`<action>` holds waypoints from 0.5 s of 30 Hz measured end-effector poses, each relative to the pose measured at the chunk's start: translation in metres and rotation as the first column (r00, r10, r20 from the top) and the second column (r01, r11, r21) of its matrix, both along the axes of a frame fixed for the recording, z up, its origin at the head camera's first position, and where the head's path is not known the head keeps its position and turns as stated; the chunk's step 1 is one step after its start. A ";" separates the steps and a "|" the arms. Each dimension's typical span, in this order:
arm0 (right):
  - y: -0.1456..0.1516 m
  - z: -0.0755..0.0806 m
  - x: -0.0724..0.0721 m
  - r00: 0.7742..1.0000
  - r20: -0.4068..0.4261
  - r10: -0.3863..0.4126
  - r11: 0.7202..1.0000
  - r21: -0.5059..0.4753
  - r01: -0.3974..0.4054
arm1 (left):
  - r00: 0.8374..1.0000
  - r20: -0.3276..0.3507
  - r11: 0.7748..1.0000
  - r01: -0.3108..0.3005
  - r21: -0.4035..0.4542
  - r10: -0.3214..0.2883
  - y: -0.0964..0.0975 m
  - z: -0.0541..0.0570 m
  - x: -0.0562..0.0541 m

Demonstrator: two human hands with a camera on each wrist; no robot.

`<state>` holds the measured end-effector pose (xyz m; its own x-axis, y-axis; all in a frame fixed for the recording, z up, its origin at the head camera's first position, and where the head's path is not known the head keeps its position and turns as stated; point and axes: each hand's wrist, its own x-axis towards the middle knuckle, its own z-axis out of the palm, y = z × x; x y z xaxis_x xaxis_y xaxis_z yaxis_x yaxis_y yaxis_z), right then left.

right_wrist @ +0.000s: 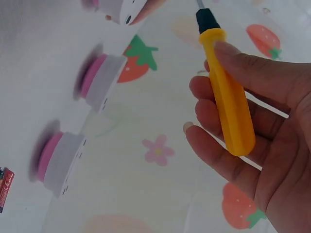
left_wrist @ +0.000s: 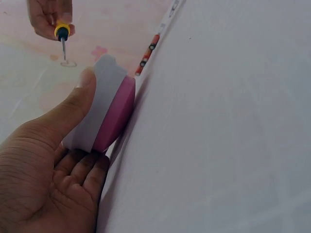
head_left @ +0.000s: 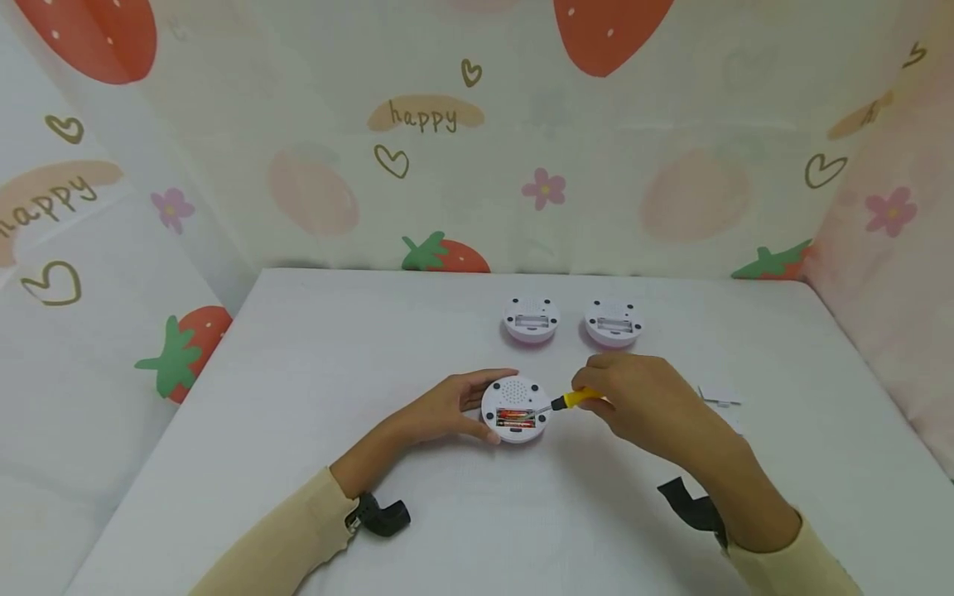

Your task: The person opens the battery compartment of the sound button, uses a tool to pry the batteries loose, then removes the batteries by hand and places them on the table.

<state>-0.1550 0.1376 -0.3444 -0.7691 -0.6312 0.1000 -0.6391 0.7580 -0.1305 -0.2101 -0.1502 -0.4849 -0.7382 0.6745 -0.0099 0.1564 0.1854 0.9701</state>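
My left hand [head_left: 447, 410] holds a round white and pink battery-powered device [head_left: 516, 387] on the table, thumb at its near rim and fingers at its far side. Its underside faces up, with red batteries [head_left: 517, 418] lying in the uncovered compartment. A screwdriver with a yellow handle and black collar [right_wrist: 228, 97] is gripped in my right hand [head_left: 644, 406]. Its metal shaft slants down to the right end of the battery compartment; whether the tip touches is too small to tell. The left wrist view [left_wrist: 111, 104] shows the device's pink side, tilted against the white tabletop.
Two similar round devices, one on the left [head_left: 532, 319] and one on the right [head_left: 614, 323], lie farther back, compartments uncovered. Small pale pieces [head_left: 721, 397] lie beyond my right wrist. Loose red batteries [left_wrist: 147, 56] show on the white table [head_left: 358, 331]. Printed curtains surround it.
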 end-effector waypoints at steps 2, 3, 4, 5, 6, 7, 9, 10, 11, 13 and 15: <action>0.003 0.000 -0.002 1.000 -0.003 -0.014 1.000 0.000 0.014 | 1.000 0.003 1.000 0.001 0.000 -0.001 0.001 0.001 0.000; 0.004 -0.001 -0.003 1.000 -0.004 -0.023 1.000 0.001 0.023 | 1.000 0.005 1.000 0.000 -0.003 0.000 0.002 0.001 -0.001; 0.004 -0.001 -0.004 0.999 -0.002 -0.032 0.999 0.003 0.032 | 1.000 0.006 1.000 0.000 -0.007 0.000 0.002 0.001 -0.001; 0.005 -0.002 -0.005 0.999 -0.001 -0.041 0.999 0.004 0.041 | 1.000 0.008 1.000 -0.001 -0.011 0.001 0.003 0.001 -0.001; 0.006 -0.003 -0.006 0.999 -0.002 -0.049 0.999 0.002 0.049 | 1.000 0.008 1.000 -0.005 -0.017 0.005 0.003 0.000 -0.002; 0.006 -0.004 -0.007 0.999 -0.002 -0.054 0.999 -0.001 0.054 | 1.000 0.008 1.000 -0.010 -0.023 0.010 0.003 0.000 -0.002; 0.007 -0.006 -0.009 0.998 -0.007 -0.059 0.998 -0.009 0.059 | 1.000 0.006 0.999 -0.017 -0.028 0.018 0.002 0.000 -0.003; 0.007 -0.006 -0.010 0.998 -0.007 -0.059 0.998 -0.013 0.059 | 1.000 0.004 0.999 -0.021 -0.030 0.021 0.002 0.000 -0.003; 0.007 -0.007 -0.010 0.998 -0.006 -0.059 0.998 -0.013 0.059 | 1.000 0.004 0.999 -0.024 -0.033 0.024 0.002 0.000 -0.003; 0.006 -0.009 -0.011 0.998 0.000 -0.061 0.998 -0.008 0.061 | 1.000 0.008 0.999 -0.024 -0.032 0.024 0.001 -0.001 -0.003; 0.005 -0.010 -0.011 0.998 0.014 -0.069 0.998 0.005 0.069 | 1.000 0.013 0.999 -0.019 -0.030 0.019 0.002 -0.002 -0.002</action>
<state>-0.1656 0.1428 -0.3548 -0.8120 -0.5773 0.0861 -0.5836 0.8006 -0.1361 -0.2124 -0.1487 -0.4866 -0.7505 0.6597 -0.0393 0.1401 0.2169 0.9661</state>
